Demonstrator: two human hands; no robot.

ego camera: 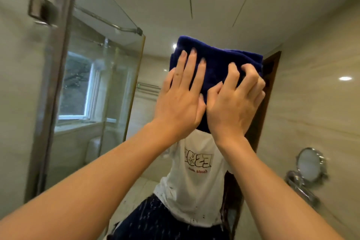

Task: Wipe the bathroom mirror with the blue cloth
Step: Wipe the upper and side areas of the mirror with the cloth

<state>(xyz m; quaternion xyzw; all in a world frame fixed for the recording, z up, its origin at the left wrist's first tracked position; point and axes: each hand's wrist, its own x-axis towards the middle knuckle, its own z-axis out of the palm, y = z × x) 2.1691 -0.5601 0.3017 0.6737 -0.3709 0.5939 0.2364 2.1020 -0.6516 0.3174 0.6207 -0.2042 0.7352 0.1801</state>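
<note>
A folded dark blue cloth [218, 58] is pressed flat against the bathroom mirror [214, 2], which fills nearly the whole view. My left hand [181, 99] lies on the cloth's left half with straight fingers spread upward. My right hand [235, 103] sits on the cloth's right half, its fingers curled and bunching the fabric. Both arms reach up from the bottom corners. The cloth's lower part is hidden behind my hands.
The mirror reflects a person in a white printed T-shirt [196, 171], a glass shower enclosure [109, 68], a window [79, 87] and a dark door [268, 91]. A round chrome magnifying mirror [309, 163] on an arm sticks out from the wall at lower right.
</note>
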